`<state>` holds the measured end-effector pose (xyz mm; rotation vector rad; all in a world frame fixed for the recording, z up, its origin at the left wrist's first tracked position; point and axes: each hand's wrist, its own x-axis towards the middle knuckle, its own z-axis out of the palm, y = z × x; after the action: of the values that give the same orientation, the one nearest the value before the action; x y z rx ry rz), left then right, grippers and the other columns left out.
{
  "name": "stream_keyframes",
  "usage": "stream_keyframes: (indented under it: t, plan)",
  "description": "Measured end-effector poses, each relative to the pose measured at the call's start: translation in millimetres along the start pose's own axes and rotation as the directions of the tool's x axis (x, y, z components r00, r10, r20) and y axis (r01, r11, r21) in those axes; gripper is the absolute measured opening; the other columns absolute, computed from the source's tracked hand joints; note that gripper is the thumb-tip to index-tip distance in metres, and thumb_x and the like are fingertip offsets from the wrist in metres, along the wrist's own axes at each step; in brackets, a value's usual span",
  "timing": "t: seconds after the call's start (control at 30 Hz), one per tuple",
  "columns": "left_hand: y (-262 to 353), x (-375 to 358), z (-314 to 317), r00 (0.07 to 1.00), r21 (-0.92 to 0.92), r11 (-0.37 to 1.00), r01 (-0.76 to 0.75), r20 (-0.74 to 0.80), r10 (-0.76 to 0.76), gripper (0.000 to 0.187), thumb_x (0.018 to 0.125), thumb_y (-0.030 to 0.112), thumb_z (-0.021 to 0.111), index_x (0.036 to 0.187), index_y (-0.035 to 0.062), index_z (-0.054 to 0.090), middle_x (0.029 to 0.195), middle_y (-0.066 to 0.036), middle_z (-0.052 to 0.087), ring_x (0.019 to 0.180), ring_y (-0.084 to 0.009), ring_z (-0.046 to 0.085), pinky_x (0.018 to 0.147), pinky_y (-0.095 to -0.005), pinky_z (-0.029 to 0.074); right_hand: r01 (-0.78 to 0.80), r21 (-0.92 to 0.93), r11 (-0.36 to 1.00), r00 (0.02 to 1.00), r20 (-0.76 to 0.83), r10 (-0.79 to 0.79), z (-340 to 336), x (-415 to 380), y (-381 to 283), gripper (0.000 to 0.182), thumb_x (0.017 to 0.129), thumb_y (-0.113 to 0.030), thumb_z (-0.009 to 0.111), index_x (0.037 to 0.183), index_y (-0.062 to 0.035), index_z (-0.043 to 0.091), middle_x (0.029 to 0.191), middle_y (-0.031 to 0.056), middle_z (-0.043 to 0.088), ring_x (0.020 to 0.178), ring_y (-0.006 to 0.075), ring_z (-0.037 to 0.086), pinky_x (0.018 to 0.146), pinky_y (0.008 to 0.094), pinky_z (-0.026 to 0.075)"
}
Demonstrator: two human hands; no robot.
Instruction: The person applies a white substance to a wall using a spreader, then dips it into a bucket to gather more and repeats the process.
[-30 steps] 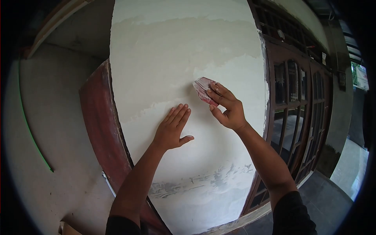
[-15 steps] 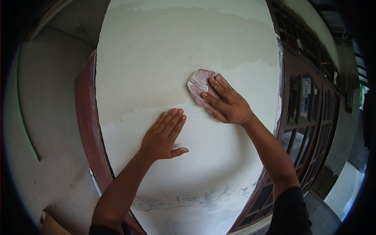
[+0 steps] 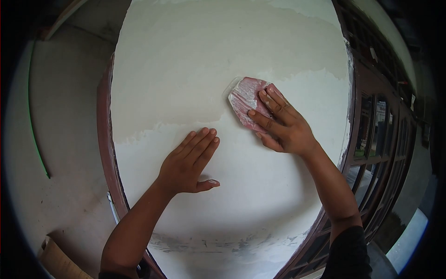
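Note:
A pale wall panel (image 3: 176, 83) fills the middle of the view, with a greyer damp-looking area above and a whiter one below. My left hand (image 3: 188, 162) lies flat on the whiter part, fingers stretched out and thumb apart, holding nothing. Up and to the right, my right hand (image 3: 285, 123) grips a reddish, white-smeared pad (image 3: 251, 100) and presses it to the wall near the border of the two areas. The fingers lie over the pad's right side, with the thumb at its lower edge. A faint wet outline shows at the pad's upper left.
Dark wooden window frames with glass panes (image 3: 381, 125) stand at the right. A reddish-brown wooden edge (image 3: 108, 139) borders the panel at the left. Beyond it are a green line (image 3: 35, 135) on a grey surface and a brown board (image 3: 60, 260) at the lower left.
The view has shifted, so the window frames sit further right. My right hand and the pad appear slightly further right; my left hand stays flat on the wall.

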<state>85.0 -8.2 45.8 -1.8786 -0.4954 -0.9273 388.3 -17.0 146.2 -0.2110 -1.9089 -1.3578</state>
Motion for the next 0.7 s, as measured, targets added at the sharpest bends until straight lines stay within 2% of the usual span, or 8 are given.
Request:
stream_keyframes:
  t: [0.1, 0.3, 0.5, 0.7]
  plan:
    - [-0.4, -0.8, -0.2, 1.000, 0.008, 1.000, 0.000, 0.006, 0.000, 0.092, 0.091, 0.071, 0.051, 0.146, -0.0029, 0.047, 0.151, -0.021, 0.049, 0.144, -0.0358, 0.044, 0.120, -0.0498, 0.034, 0.028, -0.050, 0.998, 0.998, 0.051, -0.025, 8.6, 16.5, 3.1, 0.047, 0.078, -0.024, 0.080, 0.125, -0.0199, 0.073, 0.146, 0.0163, 0.056, 0.139, 0.0329, 0.050, 0.116, 0.0468, 0.043]
    - [1.2, 0.1, 0.3, 1.000, 0.013, 1.000, 0.007, 0.014, -0.007, 0.093, 0.091, 0.072, 0.052, 0.146, -0.0032, 0.047, 0.151, -0.021, 0.049, 0.144, -0.0358, 0.044, 0.120, -0.0498, 0.034, -0.042, -0.075, 0.996, 0.994, 0.101, 0.050, -6.1, -23.9, 0.1, 0.045, 0.081, -0.026, 0.078, 0.125, -0.0215, 0.073, 0.143, 0.0138, 0.059, 0.136, 0.0324, 0.053, 0.114, 0.0463, 0.045]
    - [1.1, -0.2, -0.6, 1.000, 0.014, 1.000, -0.002, 0.009, 0.002, 0.093, 0.090, 0.071, 0.054, 0.146, -0.0031, 0.047, 0.150, -0.020, 0.049, 0.144, -0.0355, 0.044, 0.120, -0.0500, 0.034, -0.003, -0.060, 0.998, 1.000, -0.003, 0.003, 2.4, 16.3, 0.3, 0.047, 0.080, -0.025, 0.079, 0.126, -0.0216, 0.073, 0.142, 0.0155, 0.060, 0.136, 0.0322, 0.054, 0.114, 0.0466, 0.045]
    - [1.3, -1.0, 2.9, 1.000, 0.024, 1.000, 0.000, -0.004, 0.000, 0.092, 0.090, 0.070, 0.055, 0.146, -0.0025, 0.047, 0.151, -0.020, 0.049, 0.144, -0.0353, 0.044, 0.119, -0.0503, 0.034, -0.039, -0.103, 0.994, 0.998, 0.049, 0.044, 3.1, -14.9, -1.5, 0.045, 0.081, -0.026, 0.078, 0.125, -0.0201, 0.073, 0.140, 0.0153, 0.061, 0.134, 0.0325, 0.055, 0.112, 0.0470, 0.046]
